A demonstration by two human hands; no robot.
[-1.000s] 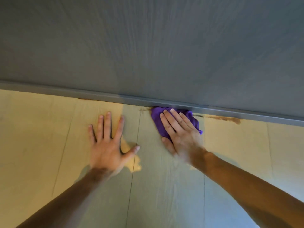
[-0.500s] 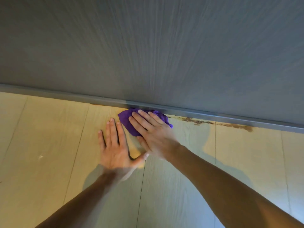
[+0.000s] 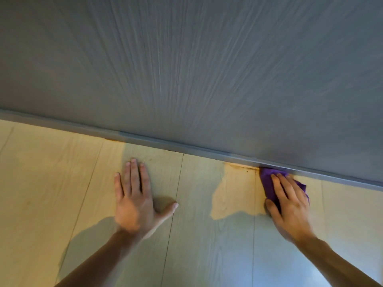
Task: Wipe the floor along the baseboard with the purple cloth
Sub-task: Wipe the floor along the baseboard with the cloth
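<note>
Here the right hand (image 3: 290, 206) lies flat on the purple cloth (image 3: 268, 183) at the right of the frame, fingers stretched forward and close together, the thumb tucked along the cloth's lower left edge — pressing down on it rather than closed around it. The cloth is bunched under the palm, with its top corner touching the baseboard (image 3: 186, 147) and a small flap showing past the fingers on the right. It sits on the floor (image 3: 51, 183) right where floor and baseboard meet.

The left hand (image 3: 135, 200) is in the middle-left of the frame, well apart from the cloth, palm down on the floor with the fingers together and straight and the thumb spread out to the right; it holds nothing.

The floor is pale wood-look planks whose seams run up toward the baseboard. The baseboard is a narrow grey strip crossing the frame from the left edge down to the right edge, and above it a grey wall (image 3: 196, 69) with a streaked grain fills the upper half. Just left of the cloth, a thin brown stain (image 3: 241, 166) runs along the foot of the baseboard — a fainter one shows further left, above the left hand. Both forearms come in from the bottom of the frame, and their shadows darken the planks between the hands.
</note>
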